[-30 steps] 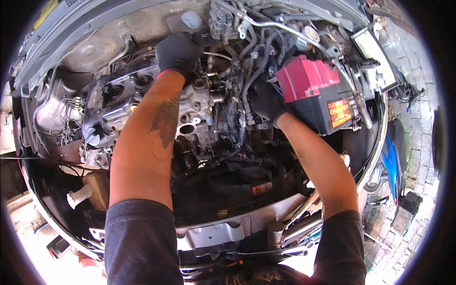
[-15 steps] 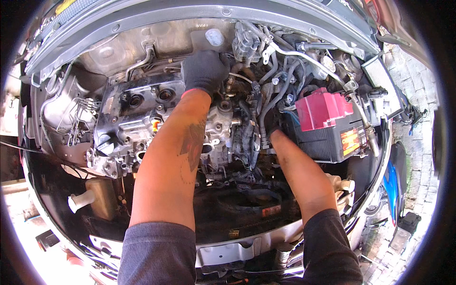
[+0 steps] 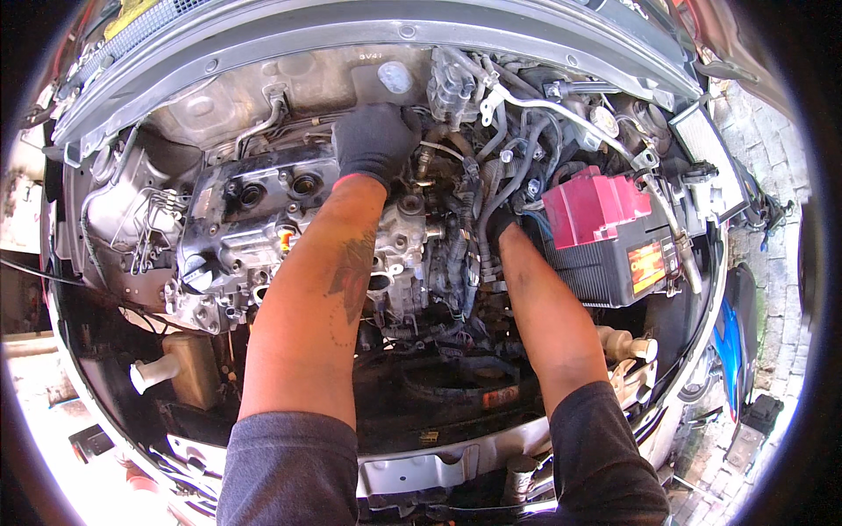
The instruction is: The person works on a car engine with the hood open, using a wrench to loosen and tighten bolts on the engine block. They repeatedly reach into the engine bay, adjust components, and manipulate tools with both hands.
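My left hand [image 3: 375,143], in a dark glove, reaches over the engine [image 3: 263,206] to its rear edge. Its knuckles are bent and the fingers curl down out of sight, closed; whatever they grip is hidden. Just right of it run a hose and a metal fitting [image 3: 424,163]. My right hand [image 3: 501,224], also gloved, is sunk in the gap between the wiring harness [image 3: 465,254] and the black battery [image 3: 596,267]. Only the glove's wrist part shows there, so its fingers and anything they touch cannot be made out.
A red cover [image 3: 596,206] tops the battery. Hoses and a pale metal pipe [image 3: 570,111] cross the back right. A tan reservoir [image 3: 189,368] stands front left. The front crossmember [image 3: 412,473] runs below my forearms, and an air filter [image 3: 709,145] lies at the far right.
The view has shifted slightly. My right hand has drawn up a little, with more of its glove cuff showing. My left hand stays at the engine's rear edge.
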